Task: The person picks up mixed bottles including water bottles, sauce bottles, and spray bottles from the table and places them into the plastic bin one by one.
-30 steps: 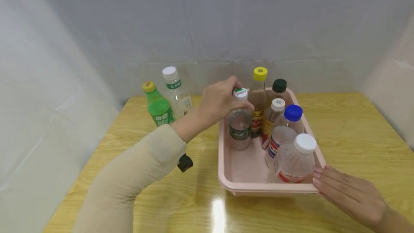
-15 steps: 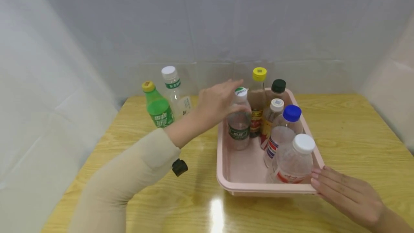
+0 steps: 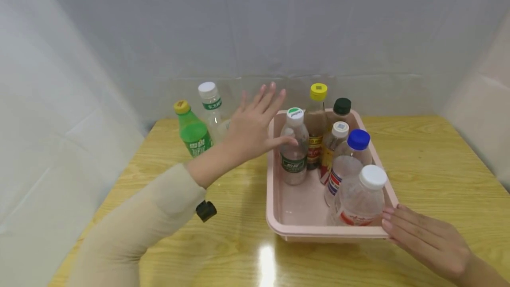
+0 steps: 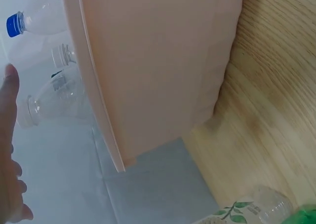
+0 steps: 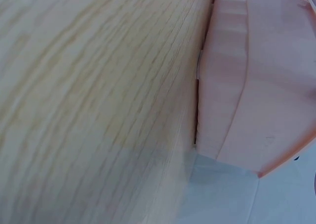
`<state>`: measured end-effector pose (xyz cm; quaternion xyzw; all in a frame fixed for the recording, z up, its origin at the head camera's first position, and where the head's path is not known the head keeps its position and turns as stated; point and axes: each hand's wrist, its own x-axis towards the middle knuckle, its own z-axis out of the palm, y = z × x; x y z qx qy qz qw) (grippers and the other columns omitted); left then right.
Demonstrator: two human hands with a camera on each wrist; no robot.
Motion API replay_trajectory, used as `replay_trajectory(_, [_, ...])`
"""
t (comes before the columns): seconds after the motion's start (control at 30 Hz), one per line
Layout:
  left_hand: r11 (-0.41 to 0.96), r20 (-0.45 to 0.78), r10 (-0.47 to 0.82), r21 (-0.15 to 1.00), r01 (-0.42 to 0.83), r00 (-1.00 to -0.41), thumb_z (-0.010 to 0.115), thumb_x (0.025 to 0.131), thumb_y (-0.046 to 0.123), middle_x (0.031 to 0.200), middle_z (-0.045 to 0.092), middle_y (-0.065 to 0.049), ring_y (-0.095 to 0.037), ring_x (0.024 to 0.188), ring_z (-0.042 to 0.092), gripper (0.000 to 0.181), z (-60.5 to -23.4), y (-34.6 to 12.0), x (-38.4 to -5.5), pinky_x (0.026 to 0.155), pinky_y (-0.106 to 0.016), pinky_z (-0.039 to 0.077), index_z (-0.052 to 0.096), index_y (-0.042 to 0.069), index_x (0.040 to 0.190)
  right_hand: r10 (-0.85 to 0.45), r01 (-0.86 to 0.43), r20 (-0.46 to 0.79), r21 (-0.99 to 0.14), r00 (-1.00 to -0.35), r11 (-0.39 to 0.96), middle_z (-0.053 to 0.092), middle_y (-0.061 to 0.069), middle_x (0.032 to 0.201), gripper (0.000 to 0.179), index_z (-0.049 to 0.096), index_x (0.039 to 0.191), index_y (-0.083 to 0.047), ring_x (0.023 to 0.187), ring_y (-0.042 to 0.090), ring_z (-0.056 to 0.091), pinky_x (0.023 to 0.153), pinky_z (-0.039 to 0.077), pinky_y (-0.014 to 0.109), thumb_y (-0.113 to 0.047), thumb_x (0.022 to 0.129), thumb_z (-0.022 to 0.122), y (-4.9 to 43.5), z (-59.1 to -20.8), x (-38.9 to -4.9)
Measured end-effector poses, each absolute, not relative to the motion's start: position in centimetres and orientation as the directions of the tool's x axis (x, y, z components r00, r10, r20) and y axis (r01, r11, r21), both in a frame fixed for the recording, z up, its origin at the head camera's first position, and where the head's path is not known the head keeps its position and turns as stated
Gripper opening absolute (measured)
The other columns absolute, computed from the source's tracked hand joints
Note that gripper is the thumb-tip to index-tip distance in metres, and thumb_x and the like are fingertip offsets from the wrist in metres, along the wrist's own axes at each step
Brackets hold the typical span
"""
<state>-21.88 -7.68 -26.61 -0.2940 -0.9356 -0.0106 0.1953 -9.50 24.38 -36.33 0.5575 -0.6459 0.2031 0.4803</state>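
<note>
My left hand (image 3: 253, 129) hovers with spread fingers over the left rim of a pink plastic tub (image 3: 334, 231), holding nothing. Just right of its thumb, a clear bottle with a green-and-white cap (image 3: 294, 163) stands upright inside the tub. In the left wrist view the left hand (image 4: 9, 150) shows at the left edge, beside the bottles' tops. At the tub's near right corner, the straight fingers of my right hand (image 3: 434, 242) rest against the rim. The right wrist view shows mainly the tub's outer wall (image 5: 271, 95).
Also in the tub stand a yellow-capped bottle (image 3: 315, 141), a dark-capped bottle (image 3: 342, 107), a small white-capped bottle (image 3: 328, 152), a blue-capped bottle (image 3: 346, 167) and a wide white-capped bottle (image 3: 360, 203). Left of it, a green bottle (image 3: 195, 134) and a clear bottle (image 3: 213, 110) stand on the wooden table (image 3: 223, 251).
My left hand has let go of the green-and-white-capped bottle, spread its fingers and moved left. That bottle stays in the tub. My right hand keeps its place at the corner.
</note>
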Motion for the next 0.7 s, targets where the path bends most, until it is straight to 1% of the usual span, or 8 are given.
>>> replay_trajectory(0.1, [0.852,0.304,0.52,-0.118,0.51,-0.798,0.053,0.076,0.075,0.157,0.001,-0.012,-0.029,0.145,0.001,0.108,-26.5,-8.2,-21.9,0.115,-0.052,-0.007,0.009,0.013,0.152,-0.513,-0.914,0.854,0.273,0.088,0.298,0.064,0.015,0.12,0.029,0.065,0.116,0.005,0.121,0.019,0.056,0.106,0.039,0.026,-0.011,0.099,0.048,24.3,-36.3,-9.5])
replay_trajectory(0.2, [0.868,0.292,0.495,-0.126,0.48,-0.818,0.052,0.075,0.077,0.157,-0.003,-0.011,-0.028,0.145,-0.002,0.111,-26.3,-8.8,-21.8,0.114,-0.053,-0.009,0.005,0.015,0.153,-0.503,-0.916,0.859,0.273,0.094,0.295,0.065,0.015,0.118,0.028,0.065,0.114,0.005,0.119,0.019,0.057,0.106,0.04,0.026,-0.011,0.099,0.049,24.3,-36.3,-9.5])
replay_trajectory(0.27, [0.875,0.303,0.482,-0.126,0.467,-0.822,0.053,0.074,0.078,0.157,-0.003,-0.011,-0.027,0.145,-0.003,0.112,-26.3,-9.3,-21.7,0.114,-0.053,-0.01,0.004,0.015,0.153,-0.497,-0.916,0.862,0.272,0.096,0.294,0.065,0.016,0.117,0.028,0.066,0.114,0.005,0.118,0.02,0.057,0.105,0.04,0.026,-0.011,0.099,0.05,24.4,-36.5,-9.6])
replay_trajectory(0.4, [0.889,0.336,0.452,-0.091,0.449,-0.826,0.055,0.072,0.077,0.158,-0.002,-0.009,-0.026,0.145,-0.002,0.113,-26.2,-10.4,-21.7,0.115,-0.055,-0.009,0.004,0.017,0.153,-0.485,-0.916,0.868,0.278,0.111,0.289,0.066,0.017,0.114,0.027,0.066,0.112,0.006,0.115,0.021,0.06,0.104,0.042,0.027,-0.011,0.098,0.051,24.6,-36.9,-9.8])
replay_trajectory(0.57, [0.899,0.384,0.426,-0.078,0.431,-0.819,0.058,0.072,0.075,0.158,0.0,-0.009,-0.028,0.145,0.003,0.112,-26.1,-12.0,-21.7,0.115,-0.057,-0.005,0.005,0.016,0.153,-0.511,-0.916,0.854,0.279,0.1,0.288,0.064,0.017,0.119,0.028,0.064,0.115,0.006,0.119,0.021,0.057,0.106,0.04,0.027,-0.01,0.099,0.048,24.5,-36.6,-9.7])
replay_trajectory(0.63, [0.903,0.403,0.416,-0.077,0.423,-0.815,0.053,0.072,0.078,0.158,0.0,-0.009,-0.028,0.145,0.004,0.113,-26.0,-12.7,-21.6,0.115,-0.057,-0.006,0.005,0.016,0.153,-0.519,-0.917,0.85,0.275,0.091,0.29,0.063,0.016,0.121,0.029,0.064,0.116,0.006,0.121,0.02,0.055,0.107,0.039,0.026,-0.011,0.099,0.048,24.4,-36.3,-9.6])
replay_trajectory(0.7, [0.906,0.428,0.407,-0.072,0.418,-0.807,0.041,0.071,0.085,0.158,0.0,-0.009,-0.028,0.145,0.004,0.113,-26.0,-13.4,-21.5,0.115,-0.057,-0.006,0.005,0.015,0.153,-0.53,-0.914,0.844,0.275,0.081,0.297,0.062,0.015,0.124,0.029,0.063,0.118,0.006,0.124,0.018,0.053,0.107,0.038,0.026,-0.01,0.1,0.046,24.3,-36.1,-9.5])
